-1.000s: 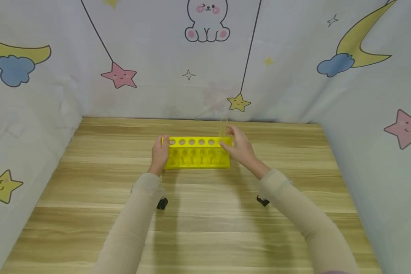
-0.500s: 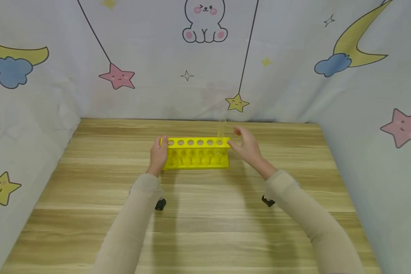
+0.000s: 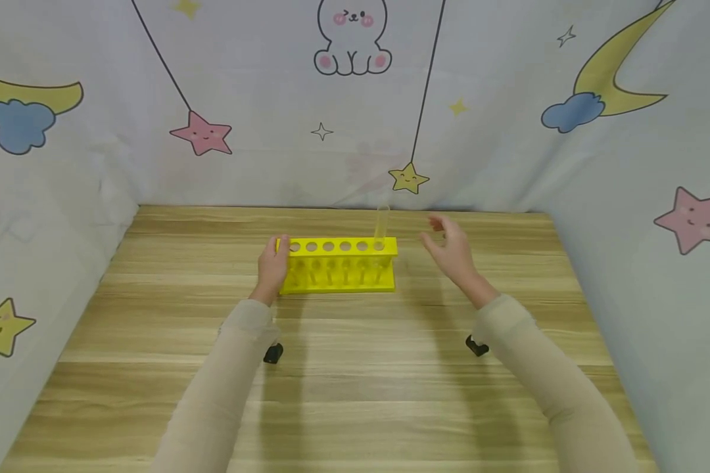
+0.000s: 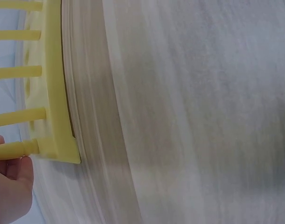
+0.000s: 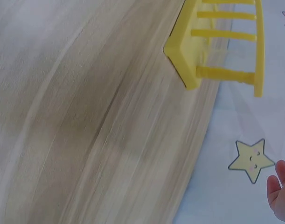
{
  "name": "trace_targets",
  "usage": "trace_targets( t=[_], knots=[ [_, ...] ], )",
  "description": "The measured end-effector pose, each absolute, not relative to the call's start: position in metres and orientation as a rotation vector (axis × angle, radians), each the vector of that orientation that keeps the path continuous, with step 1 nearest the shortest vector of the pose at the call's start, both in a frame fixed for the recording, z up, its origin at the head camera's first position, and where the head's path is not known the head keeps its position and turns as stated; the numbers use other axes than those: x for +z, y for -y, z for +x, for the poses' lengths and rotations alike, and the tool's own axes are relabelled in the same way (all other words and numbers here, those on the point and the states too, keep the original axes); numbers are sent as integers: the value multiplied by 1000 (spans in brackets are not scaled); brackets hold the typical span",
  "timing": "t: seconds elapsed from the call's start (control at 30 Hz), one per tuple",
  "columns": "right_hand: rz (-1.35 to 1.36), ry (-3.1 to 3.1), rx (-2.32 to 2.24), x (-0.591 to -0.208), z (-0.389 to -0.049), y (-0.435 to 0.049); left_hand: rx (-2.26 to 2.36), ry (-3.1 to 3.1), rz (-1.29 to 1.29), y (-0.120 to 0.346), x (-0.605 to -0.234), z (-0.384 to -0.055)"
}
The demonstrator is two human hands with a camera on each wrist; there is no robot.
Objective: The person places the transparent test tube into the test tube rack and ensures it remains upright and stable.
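Observation:
In the head view a yellow test tube rack (image 3: 355, 251) with a row of round holes stands on the wooden table. A clear test tube (image 3: 382, 223) rises upright from the hole at its right end. My left hand (image 3: 272, 268) grips the rack's left end, thumb over the top. Seen from the left wrist, its fingers (image 4: 24, 173) curl around the end post (image 4: 11, 150). To the right of the rack, my right hand (image 3: 454, 255) is apart from it with loosely bent fingers, holding nothing. Right wrist view: the rack (image 5: 177, 50) is up top, the hand (image 5: 283, 198) at the lower right.
The wooden table (image 3: 343, 381) reaches back to a white printed cloth (image 3: 260, 171) with stars, moons and a bear. More of this cloth hangs along both sides. Black wrist devices (image 3: 477, 345) show under the sleeves.
My right hand has let go of the test tube and drawn away to the right. The test tube stays in the rack's right hole. My left hand keeps its grip on the rack.

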State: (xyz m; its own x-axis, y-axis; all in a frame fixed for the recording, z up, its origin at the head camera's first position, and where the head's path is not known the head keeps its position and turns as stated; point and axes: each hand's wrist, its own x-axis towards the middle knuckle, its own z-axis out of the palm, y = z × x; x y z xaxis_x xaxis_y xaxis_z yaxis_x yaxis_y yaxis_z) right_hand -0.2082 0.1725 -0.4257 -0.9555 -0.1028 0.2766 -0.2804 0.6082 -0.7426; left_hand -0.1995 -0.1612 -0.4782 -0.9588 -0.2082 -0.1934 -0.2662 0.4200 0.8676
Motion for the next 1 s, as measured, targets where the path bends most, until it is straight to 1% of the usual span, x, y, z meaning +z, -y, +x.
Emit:
trace_targets(
  t=[0.2, 0.63, 0.8, 1.0],
  knots=[
    [236, 2565, 1288, -428, -211, -191, 1529, -2590, -397, 167, -472, -199],
    [154, 2507, 1286, -427, -211, -215, 1405, -2659, -332, 178, -468, -200],
    [99, 2558, 1217, -428, -209, -228, 1398, -2709, -334, 189, -470, -198],
    [111, 2631, 1087, -428, -207, -240, 1353, -2775, -333, 204, -473, -195]
  ],
)
